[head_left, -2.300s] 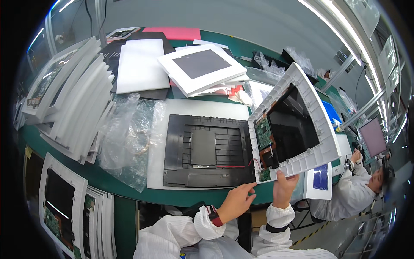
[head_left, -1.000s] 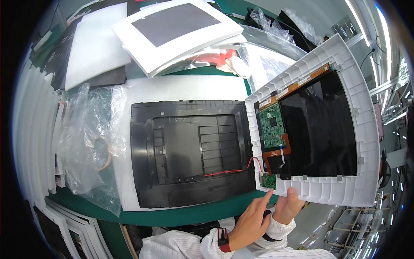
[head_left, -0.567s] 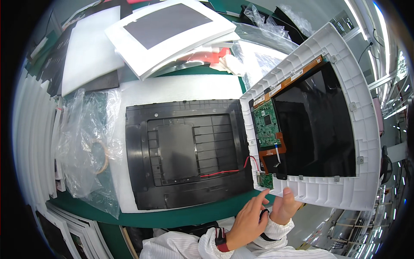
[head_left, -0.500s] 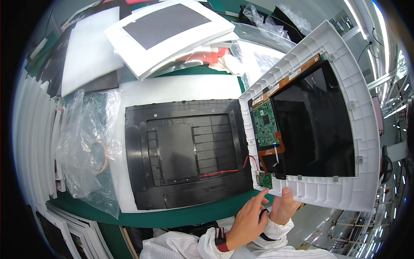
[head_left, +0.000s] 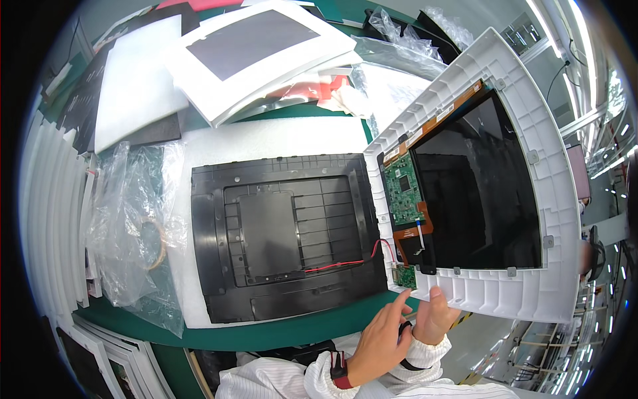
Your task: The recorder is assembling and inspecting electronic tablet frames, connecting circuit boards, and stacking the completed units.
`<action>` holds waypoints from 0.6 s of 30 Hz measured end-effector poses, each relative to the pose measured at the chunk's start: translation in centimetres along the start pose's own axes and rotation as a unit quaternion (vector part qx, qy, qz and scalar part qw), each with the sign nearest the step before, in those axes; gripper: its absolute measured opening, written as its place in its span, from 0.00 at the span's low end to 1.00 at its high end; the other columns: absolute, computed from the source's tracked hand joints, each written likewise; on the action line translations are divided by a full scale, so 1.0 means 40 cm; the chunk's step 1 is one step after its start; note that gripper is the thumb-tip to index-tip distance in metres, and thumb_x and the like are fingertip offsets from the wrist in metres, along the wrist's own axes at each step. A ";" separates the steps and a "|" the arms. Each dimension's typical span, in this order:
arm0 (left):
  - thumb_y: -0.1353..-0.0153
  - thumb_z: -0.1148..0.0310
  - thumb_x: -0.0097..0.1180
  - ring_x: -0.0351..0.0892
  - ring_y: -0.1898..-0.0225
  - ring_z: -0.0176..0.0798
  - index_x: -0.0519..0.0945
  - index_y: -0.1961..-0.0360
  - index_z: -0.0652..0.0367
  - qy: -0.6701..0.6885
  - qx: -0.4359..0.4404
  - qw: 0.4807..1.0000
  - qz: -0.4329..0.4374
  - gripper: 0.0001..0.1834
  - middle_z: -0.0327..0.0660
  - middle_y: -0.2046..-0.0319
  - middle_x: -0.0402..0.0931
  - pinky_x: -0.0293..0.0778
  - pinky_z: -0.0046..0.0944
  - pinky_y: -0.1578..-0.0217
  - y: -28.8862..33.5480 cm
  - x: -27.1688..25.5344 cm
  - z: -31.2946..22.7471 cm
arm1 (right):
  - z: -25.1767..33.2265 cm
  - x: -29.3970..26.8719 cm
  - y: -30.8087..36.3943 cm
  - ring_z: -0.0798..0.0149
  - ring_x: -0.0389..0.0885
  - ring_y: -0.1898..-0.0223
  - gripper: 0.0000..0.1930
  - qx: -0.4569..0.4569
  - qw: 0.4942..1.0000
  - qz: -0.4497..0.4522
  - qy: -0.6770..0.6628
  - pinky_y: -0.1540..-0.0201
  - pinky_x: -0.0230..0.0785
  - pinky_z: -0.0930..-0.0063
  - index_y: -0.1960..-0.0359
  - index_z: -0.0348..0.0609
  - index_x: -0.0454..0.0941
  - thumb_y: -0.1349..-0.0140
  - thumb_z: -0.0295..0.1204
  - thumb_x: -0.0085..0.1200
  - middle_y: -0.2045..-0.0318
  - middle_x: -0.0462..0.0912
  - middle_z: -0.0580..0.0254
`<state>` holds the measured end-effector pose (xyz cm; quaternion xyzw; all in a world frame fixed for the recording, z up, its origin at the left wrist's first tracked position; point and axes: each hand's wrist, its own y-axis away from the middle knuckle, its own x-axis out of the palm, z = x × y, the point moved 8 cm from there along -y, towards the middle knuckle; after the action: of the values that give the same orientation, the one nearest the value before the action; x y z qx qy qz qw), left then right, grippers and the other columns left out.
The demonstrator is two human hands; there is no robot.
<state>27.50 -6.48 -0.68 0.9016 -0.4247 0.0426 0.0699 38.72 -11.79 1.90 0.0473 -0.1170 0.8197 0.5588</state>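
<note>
An open display unit lies before me. Its white plastic front frame [head_left: 495,302] stands tilted on the right, holding a dark screen panel [head_left: 478,193], a green circuit board [head_left: 402,193] and a small green board [head_left: 405,276]. My right hand [head_left: 433,320] grips the frame's lower edge, thumb on the inner side, other fingers mostly hidden. My left hand [head_left: 382,340] has its fingers stretched out, their tips at the frame's lower left corner beside the small board. A red wire [head_left: 339,264] runs from that board to the black back cover [head_left: 286,226] lying flat.
White foam [head_left: 272,136] lies under the cover on a green table [head_left: 299,334]. Clear plastic bags [head_left: 133,226] and stacked white panels [head_left: 53,213] are at the left. At the back rests another white-framed unit [head_left: 292,80]. The frame overhangs the table's right edge.
The white frame has shifted slightly left and tilted a little, with my right hand still on its lower edge. My left hand stays almost where it was.
</note>
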 end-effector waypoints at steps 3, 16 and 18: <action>0.49 0.80 0.53 0.75 0.62 0.40 0.58 0.37 0.61 -0.003 0.000 1.000 -0.003 0.35 0.47 0.58 0.73 0.72 0.37 0.61 0.002 -0.001 0.002 | -0.006 -0.002 0.004 0.58 0.71 0.49 0.30 0.020 0.999 0.035 0.036 0.43 0.62 0.58 0.42 0.36 0.60 0.48 0.20 0.55 0.50 0.71 0.56; 0.51 0.80 0.54 0.76 0.64 0.40 0.59 0.39 0.63 -0.008 -0.007 1.000 -0.010 0.35 0.46 0.58 0.72 0.73 0.37 0.63 0.001 0.003 -0.006 | -0.010 0.016 0.011 0.64 0.74 0.55 0.23 0.055 0.993 0.046 0.090 0.50 0.66 0.69 0.49 0.34 0.66 0.49 0.16 0.54 0.56 0.74 0.58; 0.51 0.79 0.54 0.76 0.64 0.39 0.60 0.39 0.63 -0.029 0.000 0.999 -0.022 0.35 0.45 0.58 0.73 0.73 0.36 0.63 0.005 -0.005 0.002 | 0.004 0.055 0.025 0.66 0.74 0.59 0.18 0.142 0.986 0.022 0.081 0.54 0.67 0.71 0.54 0.34 0.70 0.48 0.18 0.55 0.60 0.75 0.60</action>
<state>27.20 -6.46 -0.77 0.9117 -0.4064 0.0150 0.0589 36.95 -10.17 2.37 0.0571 0.0456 0.8413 0.5357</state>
